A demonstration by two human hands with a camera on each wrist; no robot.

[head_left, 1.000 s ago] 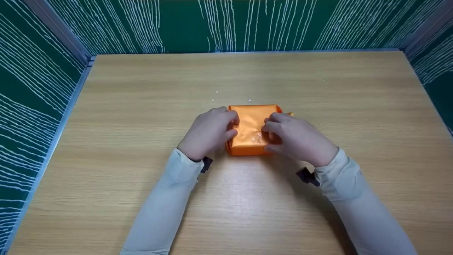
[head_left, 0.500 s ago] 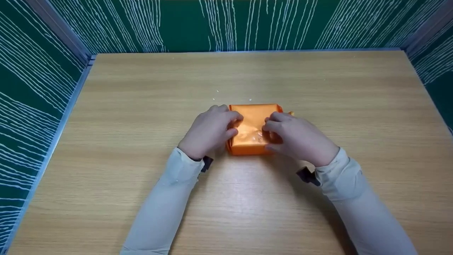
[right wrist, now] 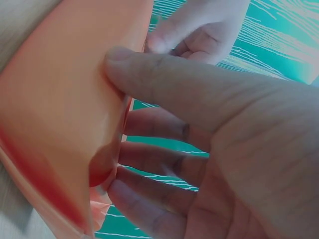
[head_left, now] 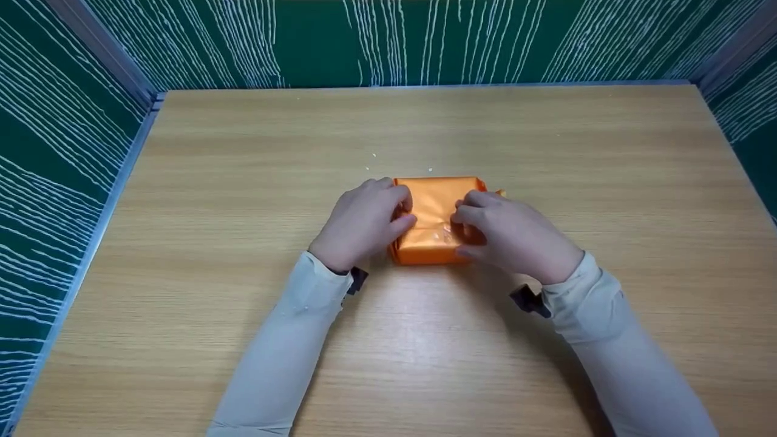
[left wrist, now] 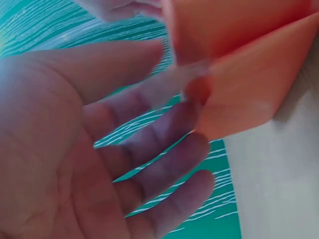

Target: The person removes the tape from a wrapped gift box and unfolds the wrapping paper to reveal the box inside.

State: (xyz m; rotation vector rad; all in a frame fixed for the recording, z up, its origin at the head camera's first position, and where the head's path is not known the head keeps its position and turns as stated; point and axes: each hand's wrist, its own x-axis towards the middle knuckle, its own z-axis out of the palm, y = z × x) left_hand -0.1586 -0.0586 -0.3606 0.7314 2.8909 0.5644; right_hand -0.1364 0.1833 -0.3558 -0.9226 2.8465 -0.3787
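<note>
A box-shaped package in shiny orange wrapping (head_left: pixel 434 206) lies on the table between both hands. Its left end shows folded wrapping (left wrist: pixel 249 89) in the left wrist view. My left hand (head_left: pixel 364 221) is at that end, its thumb and index finger near the top's left edge. In the left wrist view the index finger is blurred against the wrapping, and the other fingers (left wrist: pixel 174 154) are extended. My right hand (head_left: pixel 510 230) holds the right part, with the thumb (right wrist: pixel 124 64) pressed on one face and the fingers (right wrist: pixel 154 154) along the adjoining face. Its fingertips are partly hidden.
The wooden table (head_left: pixel 273 152) has small white scraps (head_left: pixel 373 155) behind the package. Green panels with white streaks (head_left: pixel 315 48) border the back and sides. A small yellowish bit (head_left: pixel 501 193) sticks out at the package's right end.
My left index finger reached farther over the top, then curled back left, while the left thumb slid slightly right onto the wrapping. My right hand and the package stay nearly still.
</note>
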